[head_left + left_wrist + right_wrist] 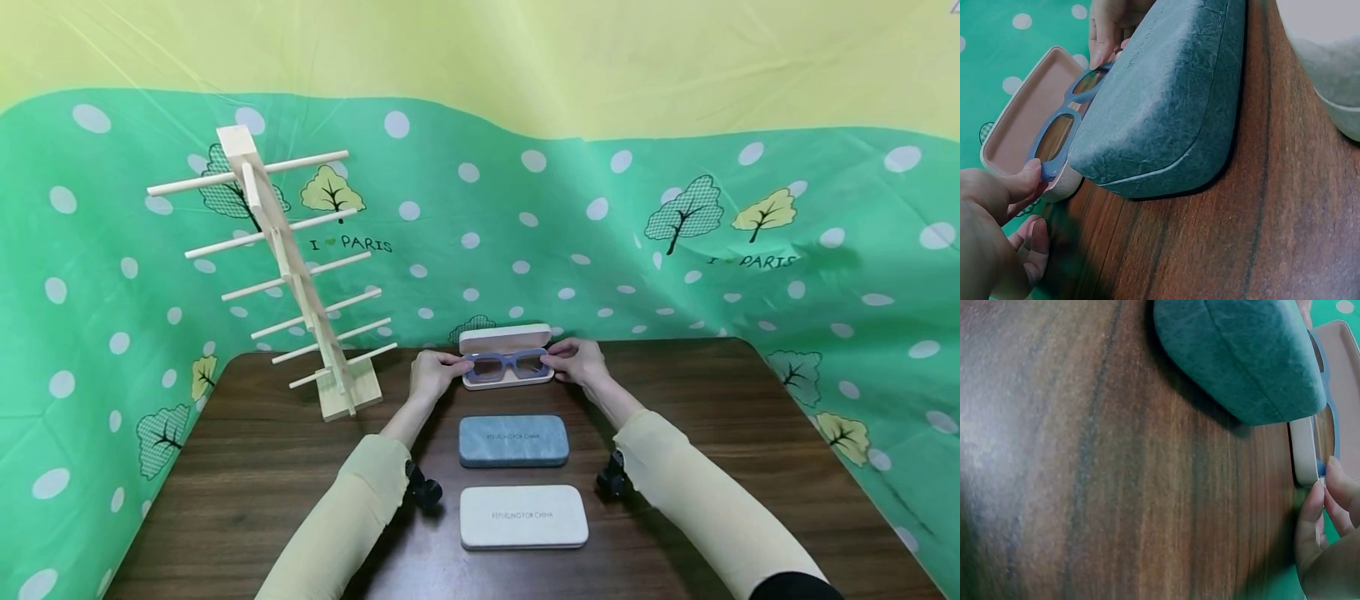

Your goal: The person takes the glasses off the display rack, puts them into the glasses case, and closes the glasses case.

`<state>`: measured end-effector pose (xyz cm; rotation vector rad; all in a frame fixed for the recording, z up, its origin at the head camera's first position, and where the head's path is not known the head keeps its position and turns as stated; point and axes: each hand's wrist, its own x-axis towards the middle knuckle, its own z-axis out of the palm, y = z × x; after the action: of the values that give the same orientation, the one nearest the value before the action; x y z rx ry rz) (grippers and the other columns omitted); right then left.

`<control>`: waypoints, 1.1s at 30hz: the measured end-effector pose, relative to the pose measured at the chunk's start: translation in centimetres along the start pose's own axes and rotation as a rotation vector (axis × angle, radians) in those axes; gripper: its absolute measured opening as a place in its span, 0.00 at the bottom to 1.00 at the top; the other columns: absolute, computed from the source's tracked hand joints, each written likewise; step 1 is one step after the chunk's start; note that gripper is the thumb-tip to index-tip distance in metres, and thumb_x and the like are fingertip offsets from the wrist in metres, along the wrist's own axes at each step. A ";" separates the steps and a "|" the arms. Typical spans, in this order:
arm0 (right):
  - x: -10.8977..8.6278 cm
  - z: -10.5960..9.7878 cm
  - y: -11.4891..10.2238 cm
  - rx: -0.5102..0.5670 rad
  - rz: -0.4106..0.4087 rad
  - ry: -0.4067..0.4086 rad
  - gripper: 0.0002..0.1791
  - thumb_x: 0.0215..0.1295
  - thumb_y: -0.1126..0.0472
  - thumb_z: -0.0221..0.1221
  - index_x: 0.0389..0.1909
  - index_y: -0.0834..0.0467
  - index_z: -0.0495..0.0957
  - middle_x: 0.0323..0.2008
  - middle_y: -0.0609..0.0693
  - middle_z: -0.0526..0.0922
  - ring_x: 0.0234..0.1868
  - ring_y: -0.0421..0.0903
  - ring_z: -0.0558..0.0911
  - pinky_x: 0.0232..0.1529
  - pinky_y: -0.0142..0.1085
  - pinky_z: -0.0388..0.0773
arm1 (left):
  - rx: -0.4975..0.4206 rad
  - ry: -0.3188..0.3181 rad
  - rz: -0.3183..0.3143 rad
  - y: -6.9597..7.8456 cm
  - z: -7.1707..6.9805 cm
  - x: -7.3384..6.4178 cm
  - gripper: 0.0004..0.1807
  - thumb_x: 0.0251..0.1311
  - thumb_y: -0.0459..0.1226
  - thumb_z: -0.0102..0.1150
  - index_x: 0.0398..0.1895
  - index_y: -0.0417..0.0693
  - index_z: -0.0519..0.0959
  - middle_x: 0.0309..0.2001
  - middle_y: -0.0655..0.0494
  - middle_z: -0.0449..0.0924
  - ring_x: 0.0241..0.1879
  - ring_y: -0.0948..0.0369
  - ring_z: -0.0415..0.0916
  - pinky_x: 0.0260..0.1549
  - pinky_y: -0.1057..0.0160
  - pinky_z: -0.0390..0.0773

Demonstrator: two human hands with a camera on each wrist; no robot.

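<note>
Blue-framed glasses are held level at the opened glasses case, whose lining is pale pink and whose lid stands up at the back. My left hand pinches the left end of the frame between thumb and fingers. At the other end, my right hand pinches the frame the same way. The left wrist view shows the glasses in front of the raised lid, partly hidden by a closed blue case. In the right wrist view the right fingertips meet the frame's end beside the case wall.
A closed blue glasses case lies just in front of the opened one. Nearer still is a closed white case. A wooden rack with several pegs stands at the table's back left. A patterned green cloth hangs behind the table.
</note>
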<state>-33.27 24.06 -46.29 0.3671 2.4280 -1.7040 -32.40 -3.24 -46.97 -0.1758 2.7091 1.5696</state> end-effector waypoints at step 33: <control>0.3 -1.5 -1.6 -0.098 0.043 -0.204 0.51 0.69 0.29 0.54 0.75 0.68 0.62 0.70 0.67 0.70 0.64 0.59 0.79 0.60 0.45 0.83 | -0.182 -0.276 -0.074 -0.2 -1.8 1.6 0.41 0.62 0.63 0.64 0.67 0.44 0.77 0.64 0.44 0.78 0.51 0.55 0.78 0.45 0.60 0.83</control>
<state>-33.96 24.99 -44.44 0.2189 2.3277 -1.5172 -33.84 -5.04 -46.31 -0.0534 2.3293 1.6776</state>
